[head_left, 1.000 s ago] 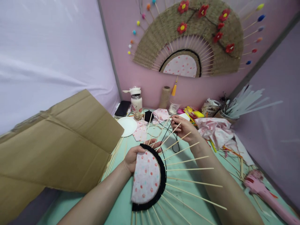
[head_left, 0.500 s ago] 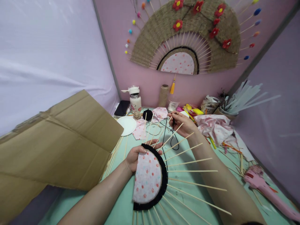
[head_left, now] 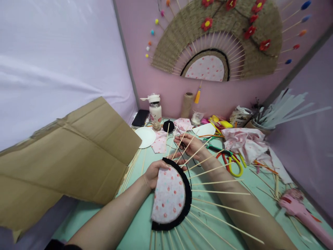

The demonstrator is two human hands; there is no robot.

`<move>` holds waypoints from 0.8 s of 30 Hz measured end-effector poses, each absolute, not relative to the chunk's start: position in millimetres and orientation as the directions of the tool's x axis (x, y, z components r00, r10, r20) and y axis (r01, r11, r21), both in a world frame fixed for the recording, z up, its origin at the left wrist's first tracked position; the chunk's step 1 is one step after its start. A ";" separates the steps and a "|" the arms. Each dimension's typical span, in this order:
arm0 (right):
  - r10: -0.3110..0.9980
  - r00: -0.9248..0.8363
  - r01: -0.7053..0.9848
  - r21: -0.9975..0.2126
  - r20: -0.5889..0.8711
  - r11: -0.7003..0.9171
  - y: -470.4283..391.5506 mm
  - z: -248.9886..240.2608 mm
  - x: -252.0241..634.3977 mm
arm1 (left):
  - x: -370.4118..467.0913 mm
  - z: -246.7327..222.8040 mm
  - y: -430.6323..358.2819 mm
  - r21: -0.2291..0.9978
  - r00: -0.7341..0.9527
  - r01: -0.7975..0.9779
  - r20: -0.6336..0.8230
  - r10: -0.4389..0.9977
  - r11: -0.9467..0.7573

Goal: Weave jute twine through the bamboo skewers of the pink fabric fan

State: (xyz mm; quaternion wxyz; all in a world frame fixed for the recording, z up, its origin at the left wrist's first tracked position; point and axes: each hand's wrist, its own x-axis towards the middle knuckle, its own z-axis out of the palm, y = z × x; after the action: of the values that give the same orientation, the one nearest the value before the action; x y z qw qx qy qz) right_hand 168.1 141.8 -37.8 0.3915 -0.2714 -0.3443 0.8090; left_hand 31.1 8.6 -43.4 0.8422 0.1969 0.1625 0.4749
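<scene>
A half-round fan piece (head_left: 170,196) has pink-dotted white fabric, a black rim and thin wooden sticks fanning out to the right and down. My left hand (head_left: 154,172) grips its upper edge, thumb on the fabric and fingers behind the sticks. Beyond the upper sticks, my right hand (head_left: 191,146) pinches a black cord (head_left: 187,166), which runs down along the outside of the black rim between the sticks. A loose part of the cord hangs below the right hand, partly hidden by sticks.
Cardboard (head_left: 91,149) leans at left. A white bottle (head_left: 155,109), black yarn ball (head_left: 168,126) and cardboard tube (head_left: 187,105) stand behind. Yellow-handled scissors (head_left: 235,166), green-handled pliers (head_left: 218,149), crumpled fabric (head_left: 246,142) and a pink glue gun (head_left: 299,208) lie right. A finished fan (head_left: 218,38) hangs above.
My right hand has moved down and closer to the fan piece with the cord, whose stretch beside the rim is slacker. The view has shifted, and the scissors and pliers now show.
</scene>
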 end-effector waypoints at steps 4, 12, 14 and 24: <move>0.806 -0.570 -0.438 -0.772 -0.158 -0.461 137.7 -40.5 165.1 | 33.5 -38.4 8.0 0.499 0.481 -0.739 -0.077 0.873 0.452; 0.825 -0.542 -0.441 -0.782 -0.160 -0.442 141.8 -35.9 169.9 | 31.4 -46.6 7.9 0.543 0.422 -0.752 -0.039 0.906 0.374; 0.824 -0.542 -0.452 -0.769 -0.165 -0.451 144.7 -33.1 172.5 | 31.0 -47.8 7.7 0.556 0.424 -0.745 -0.032 0.905 0.369; 0.787 -0.606 -0.425 -0.789 -0.115 -0.443 172.9 -14.6 183.2 | 34.1 -50.5 8.1 0.559 0.447 -0.740 -0.008 0.895 0.374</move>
State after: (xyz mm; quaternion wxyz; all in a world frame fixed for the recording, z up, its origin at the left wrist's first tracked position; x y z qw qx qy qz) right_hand 183.2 172.9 -14.6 0.3722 -0.2417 -0.3743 0.8142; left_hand 34.1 8.1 -50.5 0.8139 0.2467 0.1572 0.5020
